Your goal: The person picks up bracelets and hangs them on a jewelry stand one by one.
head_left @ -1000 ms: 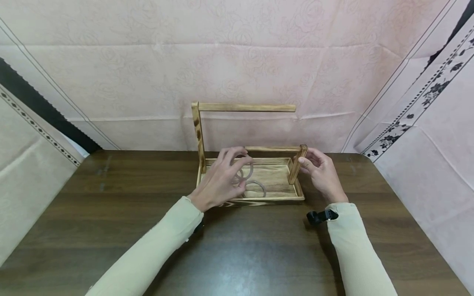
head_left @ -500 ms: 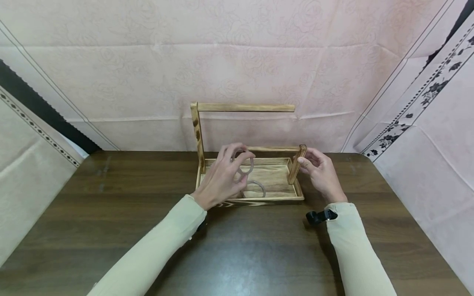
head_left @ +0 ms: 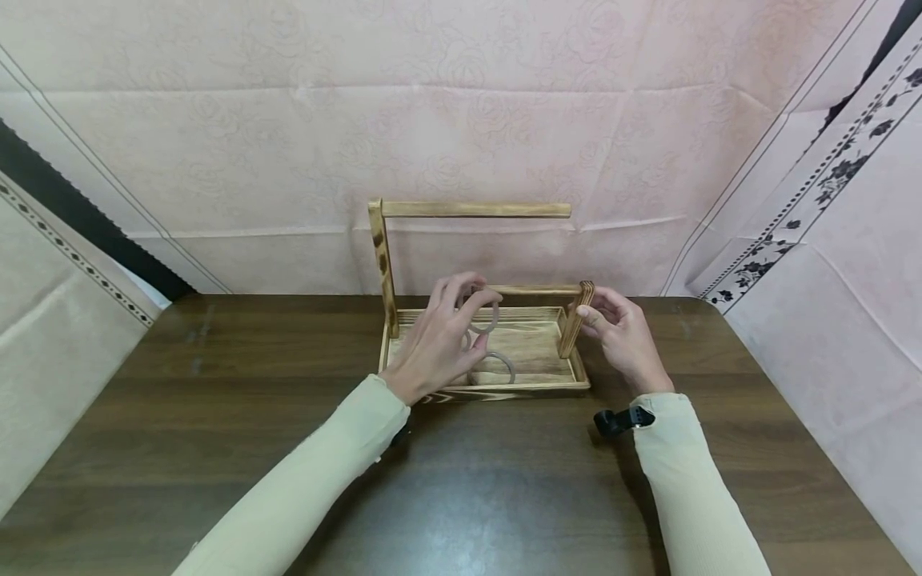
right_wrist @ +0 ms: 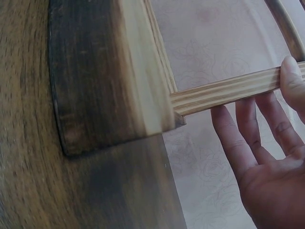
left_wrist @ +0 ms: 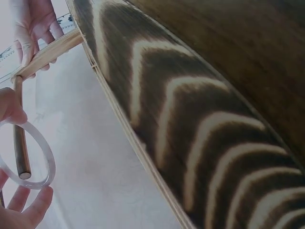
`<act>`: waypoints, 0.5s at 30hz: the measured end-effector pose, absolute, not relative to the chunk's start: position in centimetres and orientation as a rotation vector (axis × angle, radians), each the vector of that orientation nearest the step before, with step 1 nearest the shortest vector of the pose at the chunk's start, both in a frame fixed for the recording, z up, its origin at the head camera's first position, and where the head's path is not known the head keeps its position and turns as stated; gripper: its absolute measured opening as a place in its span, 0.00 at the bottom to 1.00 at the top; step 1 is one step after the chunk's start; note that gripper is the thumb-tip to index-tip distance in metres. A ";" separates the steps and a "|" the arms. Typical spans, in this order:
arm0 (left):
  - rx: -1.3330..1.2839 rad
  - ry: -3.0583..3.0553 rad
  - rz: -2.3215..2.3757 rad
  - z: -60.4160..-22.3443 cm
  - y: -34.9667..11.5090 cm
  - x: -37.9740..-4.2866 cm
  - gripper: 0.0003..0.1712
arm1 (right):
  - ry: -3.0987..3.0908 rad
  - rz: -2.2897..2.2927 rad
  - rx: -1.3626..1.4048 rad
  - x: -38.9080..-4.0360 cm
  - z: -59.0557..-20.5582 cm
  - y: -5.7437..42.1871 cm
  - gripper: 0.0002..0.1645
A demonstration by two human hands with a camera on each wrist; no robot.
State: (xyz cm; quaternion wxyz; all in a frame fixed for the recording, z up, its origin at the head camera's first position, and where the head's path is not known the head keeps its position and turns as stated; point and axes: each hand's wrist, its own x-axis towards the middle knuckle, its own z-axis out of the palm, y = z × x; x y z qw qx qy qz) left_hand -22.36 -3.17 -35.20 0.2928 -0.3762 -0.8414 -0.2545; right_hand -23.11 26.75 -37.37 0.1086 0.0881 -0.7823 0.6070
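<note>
A thin, round, see-through ring (left_wrist: 50,160) is pinched by the left hand (head_left: 441,342), with the thumb on one side and the fingers on the other. It is held up over the left half of a long, low tray of light brown wood (head_left: 536,352), right by the loose end of a thin, round wooden rod (head_left: 536,290). In the left wrist view the end of the rod is seen inside the ring, but it cannot be told whether the ring is around the rod or just in front of it.

The rod is joined to the top of a short, flat, striped wooden post (head_left: 571,330) at the tray's right end. This post is gripped near its top by the right hand (head_left: 625,336), with the thumb on one face and the fingertips on the other.

Another see-through ring (head_left: 511,368) is seen inside the tray, lying near the front edge and partly hidden by the left hand.

At the tray's left end, a tall wooden post with dark marks (head_left: 383,268) is seen standing up. From its top a higher, straight wooden rod (head_left: 475,210) is held out to the right, above the lower one.

The tray is set on a shiny brown wooden table (head_left: 461,480), near the back edge. Behind it, a pale pink cloth with faint roses (head_left: 461,144) is hung. Both arms are covered by pale green sleeves (head_left: 302,488).
</note>
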 end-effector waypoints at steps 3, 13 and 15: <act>-1.014 -2.235 -0.681 -35.1 -3.0 -22.4 0.32 | -2.316 1.773 0.250 -23.1 -37.3 26.7 0.17; -1.019 -2.228 -0.663 -34.7 -2.4 -22.7 0.32 | -2.363 1.742 0.222 -22.9 -37.1 26.6 0.23; -1.019 -2.233 -0.662 -34.7 -2.3 -22.7 0.32 | -2.370 1.737 0.219 -22.9 -37.1 26.6 0.23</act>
